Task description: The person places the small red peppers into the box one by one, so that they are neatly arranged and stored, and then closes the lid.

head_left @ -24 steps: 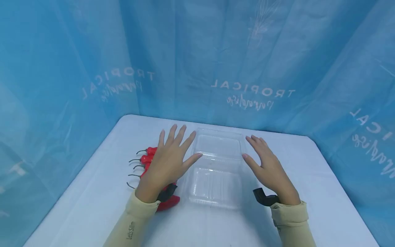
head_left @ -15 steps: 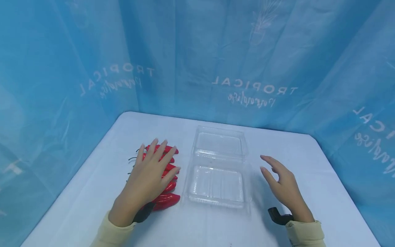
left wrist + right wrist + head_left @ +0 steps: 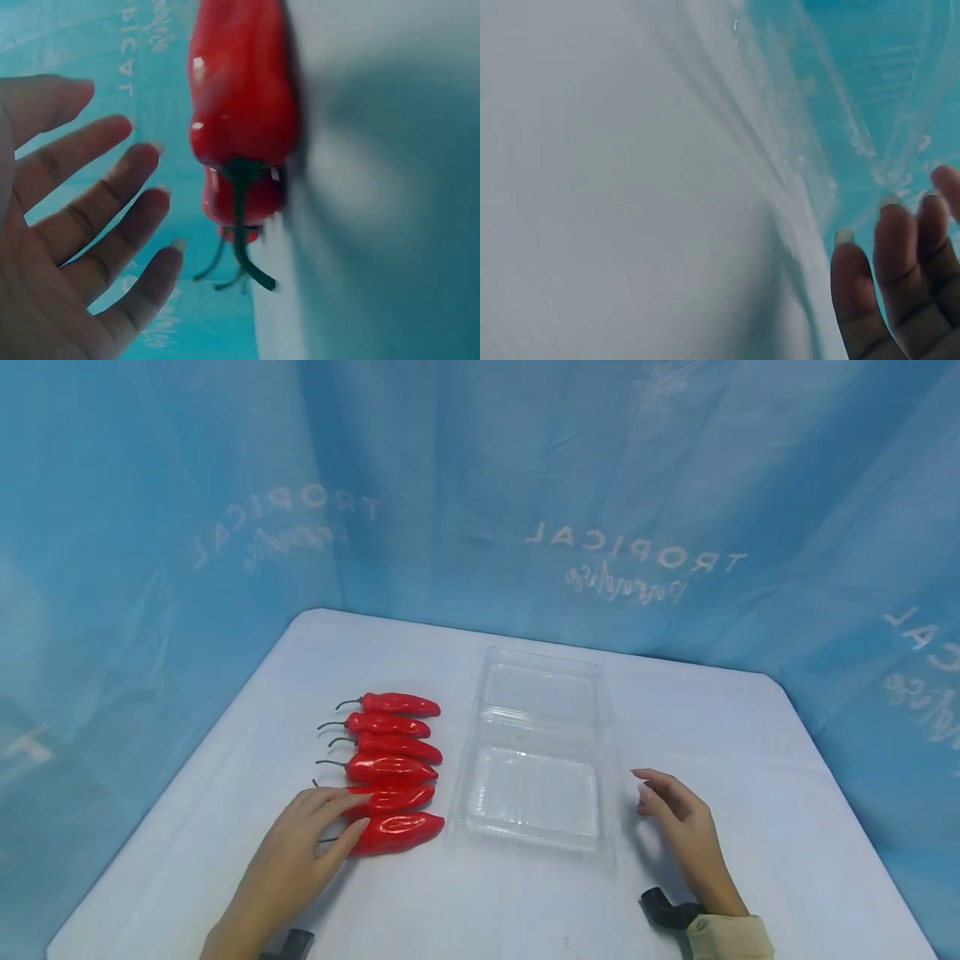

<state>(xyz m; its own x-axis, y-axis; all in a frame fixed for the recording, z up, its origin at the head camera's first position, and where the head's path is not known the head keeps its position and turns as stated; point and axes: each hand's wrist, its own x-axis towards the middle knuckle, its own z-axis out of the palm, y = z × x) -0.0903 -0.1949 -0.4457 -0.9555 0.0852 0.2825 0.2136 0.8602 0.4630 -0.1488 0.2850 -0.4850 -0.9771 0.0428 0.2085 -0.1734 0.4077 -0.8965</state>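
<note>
Several red chili peppers with green stems lie in a column on the left of the white table in the head view. My left hand hovers over the stem ends of the two closest, the nearest pepper and the one behind it. The left wrist view shows its fingers spread and apart from the pepper. A clear plastic clamshell container lies unfolded right of the peppers, its lid half at the back. To its right, my right hand hangs loosely curled, holding nothing.
A white cloth covers the table. Blue printed curtains stand along its back and sides. Black straps sit at both wrists.
My left hand has moved left and toward me, from beside the container to the nearest peppers, uncovering the others. My right hand has moved away from the lid, its fingers curling a little.
</note>
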